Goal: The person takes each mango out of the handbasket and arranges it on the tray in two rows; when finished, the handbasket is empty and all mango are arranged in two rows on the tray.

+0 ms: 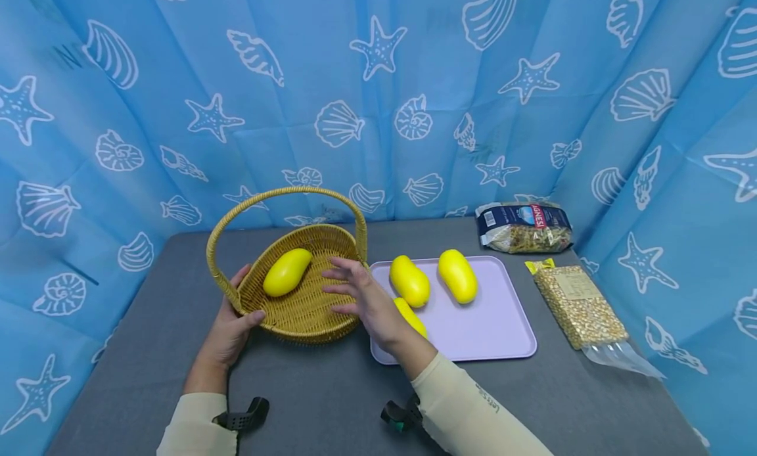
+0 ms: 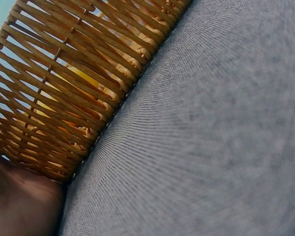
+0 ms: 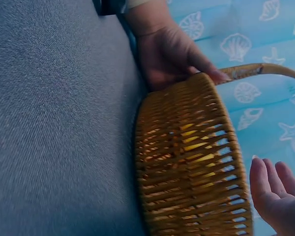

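A wicker basket (image 1: 316, 315) with a tall arched handle stands at the left of the table, one yellow mango (image 1: 288, 272) lying inside it. My left hand (image 1: 227, 330) grips the basket's left rim by the handle's base, thumb on the near side. Over the basket's right side, my right hand (image 1: 374, 306) hovers with spread fingers and holds nothing. Three more mangoes lie on a lilac tray (image 1: 485, 341): one at its back left (image 1: 410, 282), another at its back middle (image 1: 458, 276), and a third mango (image 1: 412, 317) partly hidden behind my right hand and wrist.
A dark bag of pasta (image 1: 525, 227) lies at the back right of the grey-covered table (image 1: 319, 403). In front of it is a clear pack of corn kernels (image 1: 582, 305). Blue curtains (image 1: 378, 114) with shell prints hang behind and at both sides.
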`<state>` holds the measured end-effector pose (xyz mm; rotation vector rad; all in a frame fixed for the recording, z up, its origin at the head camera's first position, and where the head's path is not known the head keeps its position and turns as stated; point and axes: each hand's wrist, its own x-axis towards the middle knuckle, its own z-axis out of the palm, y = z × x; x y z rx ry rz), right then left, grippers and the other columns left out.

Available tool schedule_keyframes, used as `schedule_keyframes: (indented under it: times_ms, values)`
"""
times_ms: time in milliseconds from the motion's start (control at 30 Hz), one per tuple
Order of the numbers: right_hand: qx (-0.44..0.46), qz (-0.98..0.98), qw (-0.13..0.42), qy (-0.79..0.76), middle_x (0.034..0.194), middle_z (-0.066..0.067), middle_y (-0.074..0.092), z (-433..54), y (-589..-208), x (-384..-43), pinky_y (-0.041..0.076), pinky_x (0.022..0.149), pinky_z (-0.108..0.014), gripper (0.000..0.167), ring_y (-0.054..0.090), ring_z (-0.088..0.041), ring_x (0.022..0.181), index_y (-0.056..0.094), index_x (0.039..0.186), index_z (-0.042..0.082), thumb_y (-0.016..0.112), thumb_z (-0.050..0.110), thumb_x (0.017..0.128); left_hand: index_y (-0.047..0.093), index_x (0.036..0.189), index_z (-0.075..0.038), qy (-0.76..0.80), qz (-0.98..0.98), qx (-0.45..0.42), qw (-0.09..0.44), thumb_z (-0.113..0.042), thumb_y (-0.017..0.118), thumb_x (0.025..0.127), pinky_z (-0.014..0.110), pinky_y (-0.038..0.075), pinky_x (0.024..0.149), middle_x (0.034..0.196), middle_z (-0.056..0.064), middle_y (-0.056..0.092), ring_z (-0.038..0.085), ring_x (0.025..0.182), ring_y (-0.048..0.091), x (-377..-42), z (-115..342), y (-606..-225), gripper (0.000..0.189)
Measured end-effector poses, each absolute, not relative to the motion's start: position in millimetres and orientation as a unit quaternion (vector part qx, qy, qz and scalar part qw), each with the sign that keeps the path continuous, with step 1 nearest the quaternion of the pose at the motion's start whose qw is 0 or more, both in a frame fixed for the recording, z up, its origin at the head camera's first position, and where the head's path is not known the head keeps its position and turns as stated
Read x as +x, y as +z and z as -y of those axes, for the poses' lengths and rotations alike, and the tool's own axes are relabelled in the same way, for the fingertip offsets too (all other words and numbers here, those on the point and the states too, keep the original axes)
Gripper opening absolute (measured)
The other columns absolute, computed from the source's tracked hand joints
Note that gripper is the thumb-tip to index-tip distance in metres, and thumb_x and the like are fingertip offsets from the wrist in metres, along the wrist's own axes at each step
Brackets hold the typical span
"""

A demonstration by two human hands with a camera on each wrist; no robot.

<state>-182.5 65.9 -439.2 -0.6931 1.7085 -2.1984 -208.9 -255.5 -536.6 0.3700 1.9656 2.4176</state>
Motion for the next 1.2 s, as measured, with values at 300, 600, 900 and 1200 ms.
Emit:
schedule_keyframes:
  times_ms: [300,600,900,1200]
  values:
    - [-0.195,-0.646,0.141,-0.725,0.157,-0.017,0.049,-35,-445,-202,0.048,0.109,-0.060,0.073,0.055,-0.031,0.139,0.035,0.167,0.009,0.058,0.049,0.111,0.017,0.175,-0.015,0.769,-0.628,0.121,0.003,0.020,0.061,0.098,0.028,0.044,0.111,0.172,0.017,0.027,0.020,0.142,0.047,-210,255,-536,0.095]
    - [-0.163,-0.719,0.134,-0.662,0.159,-0.017,0.049,-13,-454,-222,0.052,0.105,-0.043,0.082,0.056,-0.026,0.136,0.036,0.169,0.011,0.069,0.052,0.105,0.017,0.175,-0.015,0.770,-0.627,0.121,0.004,0.018,0.061,0.100,0.029,0.048,0.108,0.169,0.016,0.031,0.022,0.139,0.049,-210,255,-536,0.094]
    - [-0.109,-0.750,0.128,-0.640,0.161,-0.012,0.048,6,-457,-237,0.052,0.105,-0.046,0.089,0.056,-0.026,0.137,0.036,0.169,0.015,0.071,0.060,0.102,0.016,0.175,-0.015,0.762,-0.633,0.134,0.000,0.018,0.060,0.101,0.029,0.049,0.107,0.168,0.015,0.033,0.022,0.139,0.051,-210,258,-536,0.092]
    - [-0.074,-0.778,0.145,-0.606,0.172,-0.011,0.037,18,-460,-245,0.038,0.119,-0.049,0.097,0.044,-0.029,0.150,0.030,0.173,0.015,0.072,0.063,0.100,0.018,0.175,-0.017,0.767,-0.631,0.120,0.009,0.018,0.059,0.101,0.030,0.051,0.105,0.167,0.015,0.033,0.023,0.139,0.051,-209,256,-533,0.092]
